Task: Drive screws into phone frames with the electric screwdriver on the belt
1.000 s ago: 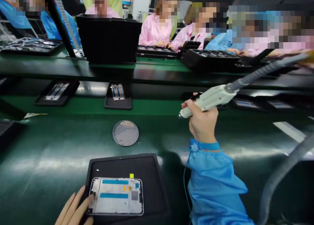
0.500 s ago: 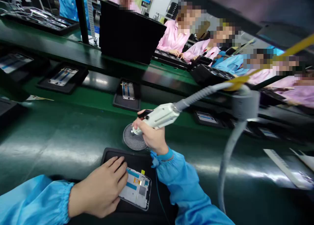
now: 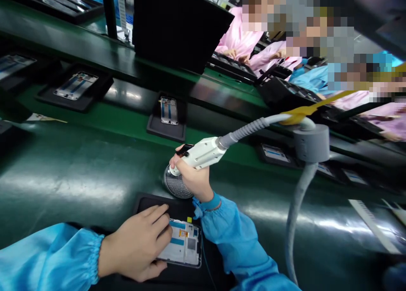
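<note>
My right hand [image 3: 193, 174] is closed around a white air gun [image 3: 206, 152] with a black trigger and a grey hose. The gun's nose is over a round, grey perforated disc [image 3: 179, 187]; I cannot tell whether they touch. Nearer to me, my left hand [image 3: 141, 242] grips the left part of a silver phone frame [image 3: 187, 251], fingers across the upper edge and thumb at the lower one. Blue strips, an orange flex piece and a yellow tab show on the frame. Beneath it lies a black tray [image 3: 146, 202], partly hidden by my hands and sleeves.
Several black trays with phone frames, such as this tray [image 3: 166, 128], line the green bench [image 3: 79, 164]. A grey cable with a cylindrical block [image 3: 312, 143] hangs at right from a yellow strap [image 3: 301, 113]. A black panel [image 3: 177, 28] stands behind. Co-workers sit beyond.
The view has shifted slightly. The phone frame looks turned a little and levelled under my left hand. The air gun is still in my right hand, its nose over the disc.
</note>
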Demonstrator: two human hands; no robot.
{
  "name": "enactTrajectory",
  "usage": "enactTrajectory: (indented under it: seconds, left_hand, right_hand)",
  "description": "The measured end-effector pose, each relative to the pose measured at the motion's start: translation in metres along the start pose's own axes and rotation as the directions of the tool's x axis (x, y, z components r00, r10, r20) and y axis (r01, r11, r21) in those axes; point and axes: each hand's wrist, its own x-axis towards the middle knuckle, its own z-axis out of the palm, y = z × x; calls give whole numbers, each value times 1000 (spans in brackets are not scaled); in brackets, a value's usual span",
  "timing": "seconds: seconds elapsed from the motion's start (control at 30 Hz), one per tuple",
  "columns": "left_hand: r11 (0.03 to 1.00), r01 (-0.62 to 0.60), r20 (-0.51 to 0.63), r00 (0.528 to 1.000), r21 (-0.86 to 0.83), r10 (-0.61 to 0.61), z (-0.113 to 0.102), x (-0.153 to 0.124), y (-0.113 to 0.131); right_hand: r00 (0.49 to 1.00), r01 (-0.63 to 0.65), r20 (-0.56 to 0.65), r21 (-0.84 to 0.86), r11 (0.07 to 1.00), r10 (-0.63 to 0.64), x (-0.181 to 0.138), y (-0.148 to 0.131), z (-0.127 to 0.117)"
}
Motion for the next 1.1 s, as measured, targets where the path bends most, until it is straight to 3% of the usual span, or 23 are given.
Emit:
enactTrajectory:
  seconds: [0.43,0.63,0.8,0.93,1.1]
  left_hand:
    - [999,15,32,999,-38,-14,0,0,-1]
    - [998,-52,142,988,-41,58,-14,5,-3]
    - [996,-47,70,997,79,41,-7,12,3]
    - [995,-26,15,1000,93,25,0,12,7]
    - [994,-17,25,1000,111,15,2,10,11]
  right_hand:
    - [999,30,10,25,999,-31,-1,6,-1]
    - [990,144,-26,111,983,-142,-20,-43,-23]
    - [971,194,-168,130,972,-172,-49,-85,-48]
    - [943,210,-273,43,977,-190,-63,-96,-57]
    - [960,224,-177,20,974,-217,-72,-97,-62]
